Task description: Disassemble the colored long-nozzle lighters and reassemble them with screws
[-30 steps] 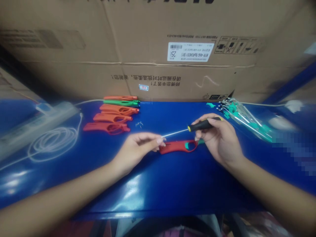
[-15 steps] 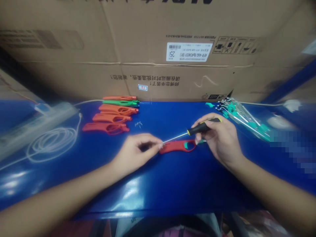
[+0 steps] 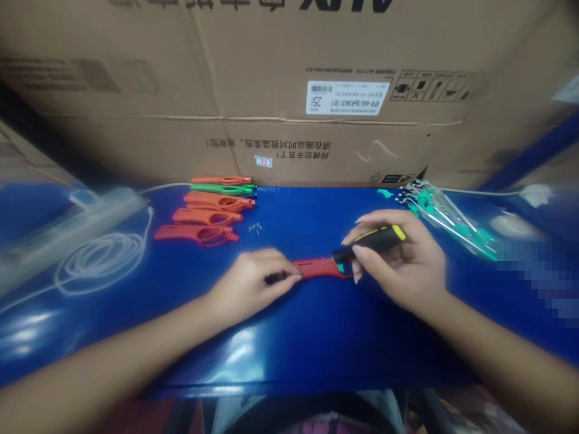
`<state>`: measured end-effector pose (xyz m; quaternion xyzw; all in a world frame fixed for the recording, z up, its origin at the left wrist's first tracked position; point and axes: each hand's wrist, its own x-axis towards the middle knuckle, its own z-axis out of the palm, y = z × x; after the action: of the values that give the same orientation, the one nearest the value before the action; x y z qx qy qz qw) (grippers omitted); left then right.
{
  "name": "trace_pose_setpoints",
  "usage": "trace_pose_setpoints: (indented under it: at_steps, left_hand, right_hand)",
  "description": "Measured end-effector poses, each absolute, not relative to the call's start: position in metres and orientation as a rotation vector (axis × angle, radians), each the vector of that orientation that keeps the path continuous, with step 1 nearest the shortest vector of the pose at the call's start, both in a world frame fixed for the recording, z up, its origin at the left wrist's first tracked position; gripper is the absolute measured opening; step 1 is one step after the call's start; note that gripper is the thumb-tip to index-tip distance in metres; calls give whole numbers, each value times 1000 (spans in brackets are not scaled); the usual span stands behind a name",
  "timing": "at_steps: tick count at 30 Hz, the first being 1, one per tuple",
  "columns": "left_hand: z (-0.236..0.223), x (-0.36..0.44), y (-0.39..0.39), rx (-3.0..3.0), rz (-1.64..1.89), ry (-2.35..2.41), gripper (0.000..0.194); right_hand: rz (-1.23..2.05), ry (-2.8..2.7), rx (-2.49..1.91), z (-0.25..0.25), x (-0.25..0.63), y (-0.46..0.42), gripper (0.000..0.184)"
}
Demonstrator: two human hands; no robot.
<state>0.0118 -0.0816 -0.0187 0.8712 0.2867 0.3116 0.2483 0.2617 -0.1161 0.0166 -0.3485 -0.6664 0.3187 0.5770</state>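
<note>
The left hand [image 3: 253,280] is near the middle of the frame, with its thumb and finger pinched close at the metal tip of a screwdriver [image 3: 376,241]. It is too small to tell if they hold a tiny bit there. The right hand [image 3: 404,262], right of the middle, has its fingers wrapped around the black and yellow handle. The two hands are apart, and the screwdriver slants down to the left between them. Under it, in the middle of the frame, a red case [image 3: 322,274] lies on the blue table [image 3: 294,355]. A green bit [image 3: 341,268] shows in it.

Just above the left hand are some tiny pins [image 3: 256,228]. Left of them is a row of orange, red and green cases [image 3: 194,233]. At the far left is a curled white cord [image 3: 102,259]. On the right side lies a pile of metal and green parts [image 3: 452,220]. A big brown box [image 3: 271,78] fills the top.
</note>
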Motion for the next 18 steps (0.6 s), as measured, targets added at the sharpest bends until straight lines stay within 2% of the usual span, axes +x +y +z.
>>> trace_pose_setpoints:
  at_steps: [3, 7, 12, 18]
  left_hand:
    - [-17, 13, -82, 2444, 876, 724, 10]
    - [-14, 15, -83, 2488, 917, 704, 10]
    - [-13, 16, -86, 2367, 935, 740, 9]
    - [-11, 17, -86, 2252, 1004, 756, 9]
  right_hand:
    - [640, -1632, -696, 16, 260, -116, 44]
    - [515, -1725, -737, 24, 258, -117, 45]
    - [593, -1954, -872, 51, 250, -119, 61]
    - [547, -1999, -871, 71, 237, -113, 63]
